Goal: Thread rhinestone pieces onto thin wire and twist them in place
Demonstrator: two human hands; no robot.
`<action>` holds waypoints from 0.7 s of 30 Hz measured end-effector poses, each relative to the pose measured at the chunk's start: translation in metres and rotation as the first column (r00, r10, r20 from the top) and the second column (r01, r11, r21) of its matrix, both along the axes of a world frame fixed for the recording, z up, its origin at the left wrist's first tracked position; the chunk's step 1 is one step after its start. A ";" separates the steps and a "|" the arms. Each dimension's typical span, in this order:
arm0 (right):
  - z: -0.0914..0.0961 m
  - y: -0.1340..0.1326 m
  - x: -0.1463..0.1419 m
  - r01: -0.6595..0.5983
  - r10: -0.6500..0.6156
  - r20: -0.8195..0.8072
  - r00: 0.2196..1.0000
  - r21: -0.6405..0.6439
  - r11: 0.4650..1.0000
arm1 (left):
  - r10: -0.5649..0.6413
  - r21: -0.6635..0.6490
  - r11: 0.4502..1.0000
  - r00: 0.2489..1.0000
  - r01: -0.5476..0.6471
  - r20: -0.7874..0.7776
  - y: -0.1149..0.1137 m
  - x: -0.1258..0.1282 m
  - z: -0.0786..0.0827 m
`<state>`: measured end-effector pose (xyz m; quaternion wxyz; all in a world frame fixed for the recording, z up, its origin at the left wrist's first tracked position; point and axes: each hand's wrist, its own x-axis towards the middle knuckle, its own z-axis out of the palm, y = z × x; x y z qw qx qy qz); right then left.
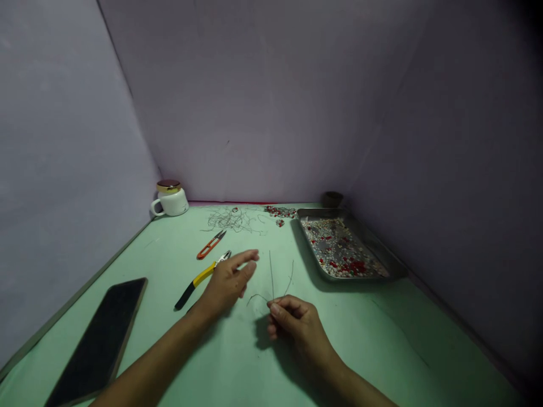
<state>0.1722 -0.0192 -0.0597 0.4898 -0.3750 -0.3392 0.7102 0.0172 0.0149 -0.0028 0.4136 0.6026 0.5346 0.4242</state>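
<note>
- From where I stood, the right hand (297,322) had its thumb and forefinger pinched together on a thin wire (271,277), low down where its strands met, just above the bench (231,367).
- One strand of the wire rose nearly straight from that pinch, its long axis pointing away from the person; a second leaned off to the right, and a third curled over to the left.
- The left hand (231,282) was beside the wire, on its left and a little farther out, its thumb and forefinger parted by a modest gap, with nothing that I could see between them.
- What mattered most, to my eye, was that sideways gap: the straight strand stood just right of the left fingertips, near but apart, and crossed the line in which they pointed.
- The pliers (203,275) lay partly behind the left hand; I couldn't tell whether they touched.
- The bead tray (322,213) sat well off to the right.
</note>
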 end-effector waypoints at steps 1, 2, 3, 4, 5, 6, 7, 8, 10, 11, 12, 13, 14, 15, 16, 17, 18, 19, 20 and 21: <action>0.001 0.001 0.001 0.027 -0.027 -0.010 1.000 -0.009 1.000 | 0.132 0.037 0.991 0.991 -0.131 -0.010 0.000 0.000 0.001; 0.001 0.002 0.002 0.057 -0.058 -0.017 0.998 -0.016 0.998 | 0.234 0.046 0.971 0.972 -0.233 -0.005 -0.001 0.001 0.002; 0.002 0.004 0.004 0.090 -0.090 -0.022 0.996 -0.020 0.996 | 0.285 0.012 0.959 0.959 -0.285 0.011 -0.002 0.003 0.002; 0.002 0.005 0.005 0.123 -0.123 -0.023 0.992 -0.022 0.992 | 0.287 -0.067 0.956 0.957 -0.284 0.038 -0.004 0.005 0.001; 0.002 0.006 0.006 0.149 -0.150 -0.021 0.988 -0.023 0.989 | 0.251 -0.177 0.956 0.964 -0.233 0.084 -0.006 0.008 0.000; 0.001 0.007 0.007 0.164 -0.164 -0.013 0.986 -0.019 0.986 | 0.196 -0.300 0.943 0.970 -0.145 0.145 -0.008 0.012 -0.003; 0.001 0.008 0.008 0.168 -0.168 0.001 0.986 -0.014 0.986 | 0.147 -0.417 0.908 0.967 -0.048 0.209 -0.010 0.016 -0.007; 0.000 0.008 0.009 0.160 -0.160 0.016 0.987 -0.007 0.987 | 0.125 -0.505 0.862 0.950 0.039 0.286 -0.011 0.019 -0.011; -0.001 0.009 0.009 0.141 -0.141 0.042 0.989 0.005 0.990 | 0.175 -0.603 0.790 0.901 0.113 0.398 -0.013 0.024 -0.021; -0.002 0.008 0.009 0.138 -0.138 0.054 0.989 0.009 0.990 | 0.205 -0.621 0.773 0.877 0.127 0.434 -0.012 0.026 -0.025; -0.002 0.008 0.009 0.139 -0.139 0.066 0.988 0.010 0.990 | 0.221 -0.614 0.777 0.855 0.136 0.470 -0.012 0.026 -0.028; -0.002 0.008 0.008 0.140 -0.140 0.082 0.987 0.008 0.990 | 0.225 -0.593 0.792 0.835 0.144 0.503 -0.011 0.026 -0.031; -0.002 0.008 0.008 0.138 -0.138 0.101 0.985 0.002 0.990 | 0.219 -0.565 0.811 0.816 0.152 0.535 -0.010 0.025 -0.032; -0.001 0.008 0.008 0.134 -0.132 0.117 0.984 -0.008 0.991 | 0.206 -0.534 0.829 0.798 0.165 0.567 -0.009 0.025 -0.033; 0.000 0.008 0.008 0.129 -0.125 0.128 0.984 -0.021 0.991 | 0.191 -0.511 0.841 0.784 0.180 0.591 -0.008 0.024 -0.034; 0.000 0.008 0.007 0.122 -0.116 0.135 0.984 -0.036 0.992 | 0.180 -0.498 0.845 0.776 0.193 0.605 -0.008 0.024 -0.034; 0.001 0.008 0.007 0.116 -0.109 0.138 0.984 -0.048 0.992 | 0.173 -0.493 0.848 0.777 0.195 0.605 -0.007 0.024 -0.035; 0.002 0.008 0.007 0.114 -0.104 0.138 0.985 -0.059 0.992 | 0.174 -0.492 0.852 0.791 0.177 0.586 -0.008 0.024 -0.035; 0.002 0.008 0.007 0.109 -0.099 0.135 0.986 -0.068 0.992 | 0.179 -0.488 0.863 0.821 0.133 0.542 -0.008 0.024 -0.035; 0.003 0.008 0.007 0.101 -0.091 0.129 0.987 -0.075 0.992 | 0.184 -0.470 0.880 0.864 0.068 0.469 -0.008 0.024 -0.036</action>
